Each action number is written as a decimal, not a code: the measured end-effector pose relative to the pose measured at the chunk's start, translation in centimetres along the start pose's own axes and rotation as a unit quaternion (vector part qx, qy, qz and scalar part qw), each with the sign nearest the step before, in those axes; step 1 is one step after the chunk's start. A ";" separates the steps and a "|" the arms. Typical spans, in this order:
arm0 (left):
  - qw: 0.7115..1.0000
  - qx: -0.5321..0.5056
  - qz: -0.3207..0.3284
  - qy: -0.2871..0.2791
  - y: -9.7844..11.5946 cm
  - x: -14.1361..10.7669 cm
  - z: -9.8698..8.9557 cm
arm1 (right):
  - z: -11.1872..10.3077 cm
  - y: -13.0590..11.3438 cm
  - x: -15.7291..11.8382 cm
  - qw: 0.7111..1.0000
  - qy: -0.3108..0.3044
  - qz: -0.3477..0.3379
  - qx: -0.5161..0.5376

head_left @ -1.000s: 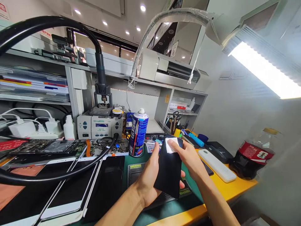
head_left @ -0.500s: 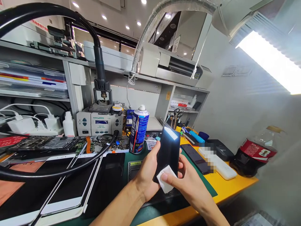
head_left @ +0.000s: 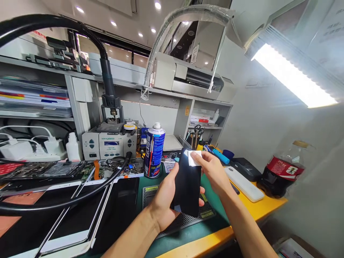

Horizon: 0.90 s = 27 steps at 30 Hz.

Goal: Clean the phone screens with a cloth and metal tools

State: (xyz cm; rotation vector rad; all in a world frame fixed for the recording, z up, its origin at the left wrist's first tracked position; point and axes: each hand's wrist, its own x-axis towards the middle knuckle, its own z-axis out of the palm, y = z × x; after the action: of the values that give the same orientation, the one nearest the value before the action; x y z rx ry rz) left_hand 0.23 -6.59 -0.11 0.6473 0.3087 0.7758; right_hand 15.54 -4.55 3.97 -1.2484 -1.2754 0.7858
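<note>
A black smartphone (head_left: 187, 186) is held upright and tilted in my left hand (head_left: 165, 199), its dark screen toward me. My left thumb lies along one edge and fingertips wrap round the opposite edge. In my right hand (head_left: 213, 168) a small folded white wipe (head_left: 194, 158) is pinched and pressed on the screen's upper right corner. Beneath the phone, a black perforated mat (head_left: 185, 224) rests on the green work mat (head_left: 220, 218).
A blue spray can (head_left: 154, 150) stands just behind my left hand. Tablets with dark screens (head_left: 72, 215) lie at left, crossed by a black hose (head_left: 80, 206). Behind them is a grey soldering station (head_left: 110, 145). At right are a white power bank (head_left: 245, 184) and a cola bottle (head_left: 282, 172).
My right hand has moved the wipe from the phone's lower part up to its upper right corner. My left hand still holds the phone. The view has shifted slightly.
</note>
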 end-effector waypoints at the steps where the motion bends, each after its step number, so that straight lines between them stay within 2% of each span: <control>1: 1.000 -0.003 0.001 0.003 0.0 0.0 0.0 | 0.1 0.1 -0.2 1.000 -0.007 0.005 0.001; 11: 0.998 -0.057 -0.009 0.035 -0.4 0.7 -0.3 | -0.4 3.8 -6.9 0.995 -0.076 0.059 0.016; 15: 0.997 -0.072 -0.019 0.037 -0.4 0.7 -0.4 | -0.3 4.5 -8.5 0.990 -0.111 0.068 0.050; 20: 0.995 -0.086 -0.026 0.032 0.1 0.5 -0.3 | -0.3 4.3 -8.9 0.987 -0.130 0.068 0.063; 27: 0.995 -0.093 -0.025 -0.020 -0.1 0.4 -0.3 | -0.7 3.3 -7.3 0.994 -0.084 0.049 0.055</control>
State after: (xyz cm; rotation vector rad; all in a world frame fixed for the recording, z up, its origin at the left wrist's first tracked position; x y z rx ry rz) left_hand 0.43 -6.24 -0.45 0.4763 0.2124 0.7336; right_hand 15.52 -10.88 -0.97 -1.1832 -1.2936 1.0365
